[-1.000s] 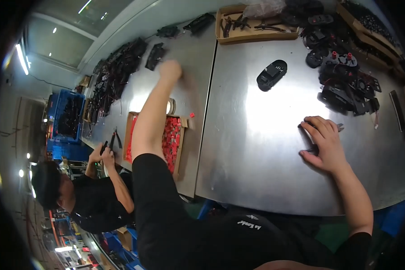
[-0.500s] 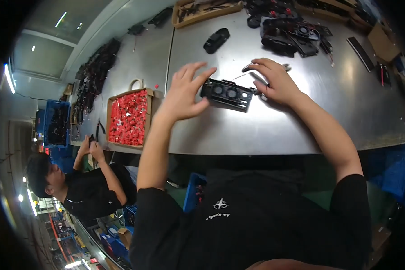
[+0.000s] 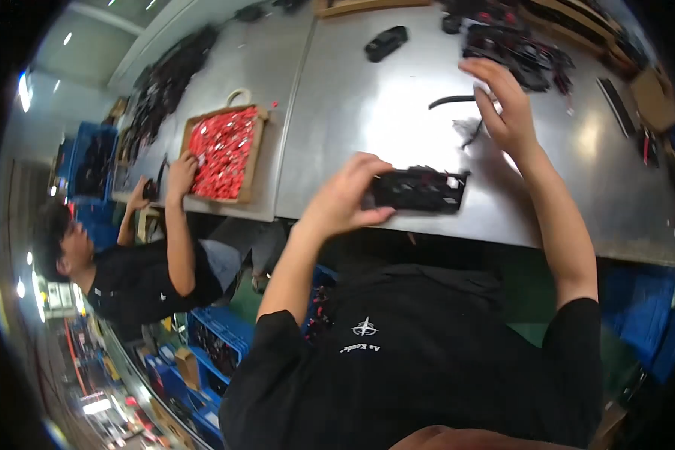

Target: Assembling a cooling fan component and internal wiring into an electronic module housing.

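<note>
My left hand [image 3: 346,196] grips the left end of a black rectangular plastic casing [image 3: 420,190], thumb at the lower side and fingers at the upper. The casing is close to the table's near edge; round shapes inside it are blurred. My right hand [image 3: 506,112] is further off to the right, its index finger and thumb spread apart with nothing visible between them. Right by its thumb is a tool with a curved black handle [image 3: 451,100]; its other parts are smeared by glare and motion.
A cardboard tray of small red parts [image 3: 225,154] stands at the left, where a co-worker's hand [image 3: 181,174] touches it. A black oval part [image 3: 387,43] lies at the back. Black assemblies [image 3: 514,56] are heaped behind my right hand. Dark parts [image 3: 161,90] line the far left.
My left hand has brought the casing nearer and to the right. My right hand has moved away from it, up and right, and the thin tool by its fingers no longer shows. The co-worker's hand has reached the tray.
</note>
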